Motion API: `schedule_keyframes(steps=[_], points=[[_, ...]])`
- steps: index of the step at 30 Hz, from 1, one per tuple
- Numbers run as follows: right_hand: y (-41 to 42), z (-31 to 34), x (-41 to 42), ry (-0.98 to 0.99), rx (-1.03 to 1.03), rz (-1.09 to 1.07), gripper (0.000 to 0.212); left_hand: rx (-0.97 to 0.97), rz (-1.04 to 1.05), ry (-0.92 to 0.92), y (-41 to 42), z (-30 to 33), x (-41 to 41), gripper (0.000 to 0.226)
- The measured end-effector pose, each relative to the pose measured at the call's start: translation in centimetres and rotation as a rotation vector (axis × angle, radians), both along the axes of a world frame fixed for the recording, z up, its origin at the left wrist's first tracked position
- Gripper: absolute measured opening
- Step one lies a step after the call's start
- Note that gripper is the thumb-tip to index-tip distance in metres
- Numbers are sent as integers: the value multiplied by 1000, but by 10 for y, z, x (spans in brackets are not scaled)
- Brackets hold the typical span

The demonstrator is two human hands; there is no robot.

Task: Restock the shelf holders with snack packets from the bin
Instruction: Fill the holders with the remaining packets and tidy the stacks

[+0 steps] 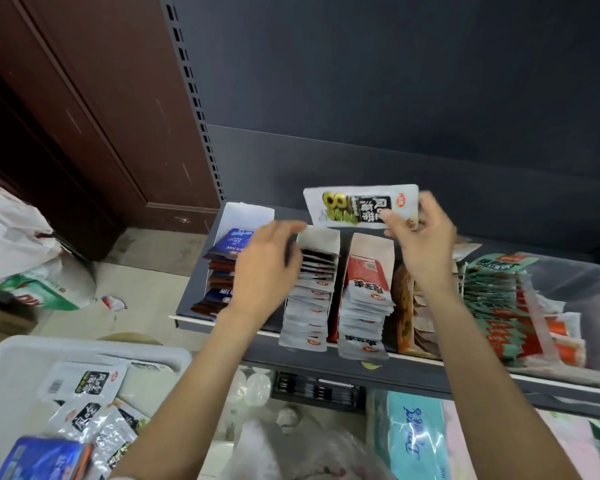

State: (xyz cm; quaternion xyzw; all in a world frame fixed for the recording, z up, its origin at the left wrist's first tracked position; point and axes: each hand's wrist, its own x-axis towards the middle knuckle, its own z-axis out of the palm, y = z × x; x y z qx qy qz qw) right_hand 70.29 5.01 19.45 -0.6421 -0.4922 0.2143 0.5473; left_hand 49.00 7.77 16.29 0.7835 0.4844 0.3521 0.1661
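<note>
Right hand (421,237) is pinching a white glossy snack packet (357,206) by its right end, thumb on the front, fingers curled behind; packet is flat, rectangular, printed with a black label block and green-yellow picture, and is being held sideways above the shelf holders (321,244), touching none of them. Left hand (267,261) is reaching over the second holder from the left, fingers loosely bent and slightly spread, fingertips at the white card back wall of that holder; motion blur, so cannot tell whether it is touching or gripping the card. Holders are thin white cardboard trays standing side by side on the dark grey metal shelf (326,362), each packed with overlapping foil packets: dark red and blue ones far left, white ones in the next two, brown further right, green-red ones beyond. White plastic bin (84,351) is sitting lower left, rounded rim, with more white-and-black packets (84,379) lying loose inside and a blue packet (42,459) at its near edge. Crinkled white plastic bags (14,233) are lying on the floor to the left.
</note>
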Motion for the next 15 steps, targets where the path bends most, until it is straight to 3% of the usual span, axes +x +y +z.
schedule_keyframes(steps=[3,8,13,15], points=[[2,-10,-10,-479,-38,14,19,13,-65,248,-4,-22,12,35],[27,-10,-47,-1019,-191,149,21,-22,-87,303,-6,-35,13,46],[35,-29,-58,-1044,-511,363,39,-58,-66,213,-16,-31,8,50],[18,-30,-52,-963,-400,321,41,-3,-23,164,-28,-26,2,44]])
